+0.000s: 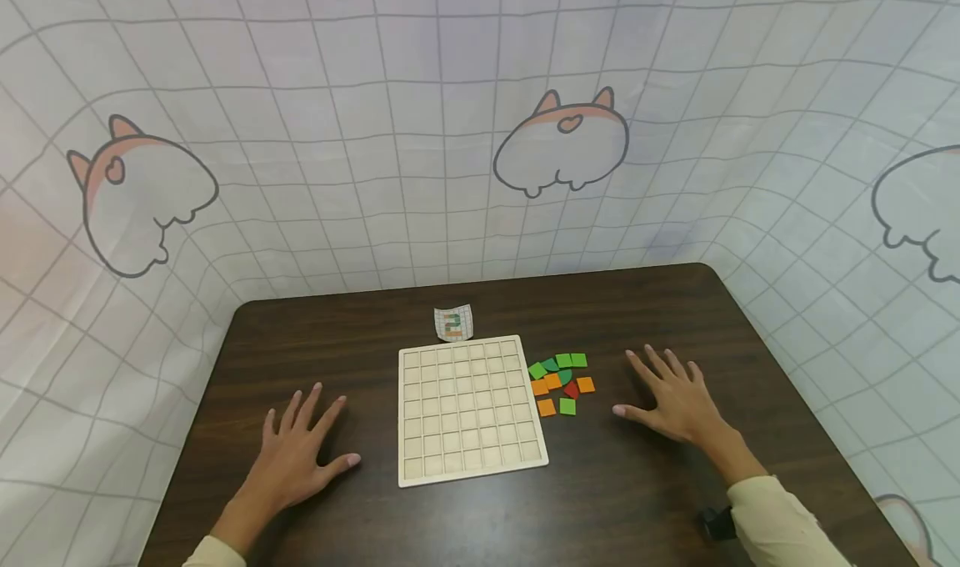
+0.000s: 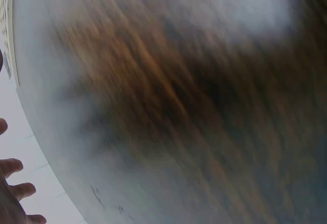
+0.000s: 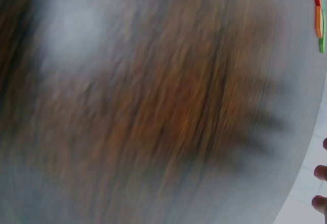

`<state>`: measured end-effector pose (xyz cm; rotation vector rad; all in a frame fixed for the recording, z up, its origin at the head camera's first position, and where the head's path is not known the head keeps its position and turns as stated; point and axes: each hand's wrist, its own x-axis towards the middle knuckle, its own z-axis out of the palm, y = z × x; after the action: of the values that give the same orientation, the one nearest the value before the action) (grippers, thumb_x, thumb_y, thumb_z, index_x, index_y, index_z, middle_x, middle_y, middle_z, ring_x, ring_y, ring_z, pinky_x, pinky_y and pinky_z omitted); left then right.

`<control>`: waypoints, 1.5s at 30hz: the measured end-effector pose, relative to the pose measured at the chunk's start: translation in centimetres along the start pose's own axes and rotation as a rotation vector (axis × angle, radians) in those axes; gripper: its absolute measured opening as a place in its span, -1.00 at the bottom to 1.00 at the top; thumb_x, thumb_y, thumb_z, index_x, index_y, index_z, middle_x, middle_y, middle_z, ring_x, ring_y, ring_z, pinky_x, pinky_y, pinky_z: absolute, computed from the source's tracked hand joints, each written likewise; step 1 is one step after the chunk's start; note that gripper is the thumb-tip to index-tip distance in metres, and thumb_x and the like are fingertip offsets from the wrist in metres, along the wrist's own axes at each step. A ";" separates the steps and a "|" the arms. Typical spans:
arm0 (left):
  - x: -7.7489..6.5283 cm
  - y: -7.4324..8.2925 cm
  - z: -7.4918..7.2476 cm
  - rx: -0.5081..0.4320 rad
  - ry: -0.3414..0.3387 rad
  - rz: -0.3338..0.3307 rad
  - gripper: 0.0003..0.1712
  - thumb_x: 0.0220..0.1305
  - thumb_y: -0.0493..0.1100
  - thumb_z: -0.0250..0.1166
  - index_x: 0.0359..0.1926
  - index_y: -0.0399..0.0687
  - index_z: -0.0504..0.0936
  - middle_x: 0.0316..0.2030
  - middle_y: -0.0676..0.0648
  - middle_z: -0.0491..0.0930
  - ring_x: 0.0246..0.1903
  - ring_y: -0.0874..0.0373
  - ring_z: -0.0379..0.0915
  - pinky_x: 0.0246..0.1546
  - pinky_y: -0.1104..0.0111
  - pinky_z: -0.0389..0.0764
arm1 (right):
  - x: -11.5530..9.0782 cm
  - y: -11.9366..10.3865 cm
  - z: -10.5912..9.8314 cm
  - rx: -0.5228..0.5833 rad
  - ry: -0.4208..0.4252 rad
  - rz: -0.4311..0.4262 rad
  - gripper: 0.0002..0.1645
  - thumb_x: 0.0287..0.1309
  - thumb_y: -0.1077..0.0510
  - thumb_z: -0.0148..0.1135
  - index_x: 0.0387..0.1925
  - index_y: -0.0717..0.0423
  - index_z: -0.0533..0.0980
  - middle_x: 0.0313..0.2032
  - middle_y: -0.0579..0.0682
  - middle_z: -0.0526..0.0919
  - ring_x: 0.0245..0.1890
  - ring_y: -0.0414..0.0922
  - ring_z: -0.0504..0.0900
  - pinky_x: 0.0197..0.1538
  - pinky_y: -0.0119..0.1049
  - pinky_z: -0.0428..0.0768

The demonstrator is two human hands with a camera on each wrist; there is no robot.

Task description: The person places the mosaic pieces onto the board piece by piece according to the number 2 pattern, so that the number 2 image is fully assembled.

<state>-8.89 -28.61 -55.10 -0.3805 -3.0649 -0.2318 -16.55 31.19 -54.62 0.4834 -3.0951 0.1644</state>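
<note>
My left hand (image 1: 295,459) has its fingers spread over the table, left of a pale square grid board (image 1: 471,411), holding nothing. On the other side, my right hand (image 1: 675,400) is also spread and holds nothing. Between it and the board lies a loose group of flat pieces: green squares (image 1: 567,406), orange squares (image 1: 586,384), a red piece (image 1: 572,389) and dark green rounded pieces (image 1: 566,376). In the left wrist view, fingertips (image 2: 20,190) show at the left edge; in the right wrist view, fingertips (image 3: 320,172) show at the right edge.
A small paper card (image 1: 453,323) with a coloured figure on a grid lies just behind the board. The dark wooden table (image 1: 337,325) has rounded far corners. Behind and beside it hangs a white grid-patterned curtain (image 1: 420,133). A dark object (image 1: 717,524) sits by the right sleeve.
</note>
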 end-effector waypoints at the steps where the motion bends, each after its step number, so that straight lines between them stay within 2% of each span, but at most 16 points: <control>1: 0.0 0.2 0.0 -0.002 0.001 0.001 0.03 0.16 0.51 0.25 0.50 0.10 0.28 0.52 -0.35 0.08 0.44 -0.46 0.03 0.24 -0.48 0.03 | 0.1 -0.1 0.0 0.006 0.004 0.000 0.20 0.07 -0.57 0.19 0.55 0.00 0.15 0.48 0.33 0.19 0.43 0.42 0.18 0.33 0.48 0.08; 7: 0.2 1.2 0.1 -0.042 0.018 0.015 -0.04 0.18 0.46 0.28 0.45 0.06 0.37 0.46 -0.32 0.21 0.40 -0.39 0.15 0.25 -0.43 0.10 | 0.7 -0.9 0.2 0.061 0.038 0.004 0.13 0.10 -0.52 0.22 0.49 0.06 0.26 0.40 0.27 0.36 0.35 0.33 0.32 0.33 0.41 0.16; 12: 0.3 2.1 0.4 -0.089 0.032 0.032 -0.11 0.22 0.40 0.30 0.43 0.04 0.41 0.43 -0.29 0.28 0.37 -0.37 0.21 0.23 -0.41 0.14 | 1.6 -1.9 0.1 0.109 0.055 0.001 0.05 0.13 -0.51 0.22 0.41 0.10 0.37 0.33 0.23 0.46 0.29 0.28 0.40 0.27 0.37 0.31; 18: 0.7 3.3 0.8 -0.129 0.039 0.035 -0.14 0.23 0.38 0.31 0.40 0.03 0.44 0.41 -0.26 0.33 0.36 -0.34 0.27 0.22 -0.38 0.20 | 2.6 -3.1 0.3 0.164 0.077 0.003 -0.04 0.16 -0.45 0.25 0.34 0.12 0.44 0.26 0.21 0.53 0.24 0.22 0.49 0.18 0.28 0.48; 25: 0.8 4.5 1.6 -0.183 0.044 0.030 -0.18 0.25 0.35 0.30 0.40 0.05 0.45 0.42 -0.23 0.34 0.36 -0.31 0.28 0.23 -0.33 0.22 | 3.4 -4.2 0.8 0.174 0.117 -0.023 -0.22 0.21 -0.34 0.29 0.22 0.13 0.53 0.14 0.15 0.62 0.14 0.16 0.59 0.05 0.19 0.61; 33: 1.1 6.0 2.4 -0.219 0.027 0.039 -0.19 0.25 0.36 0.30 0.40 0.11 0.45 0.43 -0.21 0.32 0.39 -0.29 0.25 0.26 -0.33 0.21 | 4.1 -5.2 1.4 0.193 0.145 -0.042 -0.32 0.22 -0.31 0.31 0.08 0.15 0.62 -0.01 0.07 0.70 -0.06 0.05 0.70 -0.10 0.07 0.67; 38: 1.3 6.7 2.6 -0.218 -0.001 0.043 -0.18 0.24 0.37 0.30 0.40 0.12 0.45 0.44 -0.22 0.31 0.41 -0.30 0.22 0.26 -0.33 0.21 | 4.4 -5.7 1.6 0.209 0.135 -0.040 -0.37 0.22 -0.27 0.34 0.06 0.15 0.63 0.00 0.09 0.71 -0.05 0.06 0.70 -0.05 0.08 0.66; 45: 1.3 7.0 2.8 -0.230 -0.029 0.069 -0.19 0.26 0.39 0.27 0.39 0.11 0.45 0.46 -0.23 0.27 0.41 -0.32 0.22 0.23 -0.34 0.25 | 4.9 -6.2 2.4 0.214 0.168 -0.072 -0.50 0.20 -0.20 0.38 -0.04 0.10 0.67 -0.16 0.00 0.72 -0.28 -0.08 0.66 -0.17 -0.02 0.68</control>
<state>-8.45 -21.12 -56.82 -0.5025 -3.0532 -0.5836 -19.26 23.57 -56.26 0.5532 -2.9048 0.5114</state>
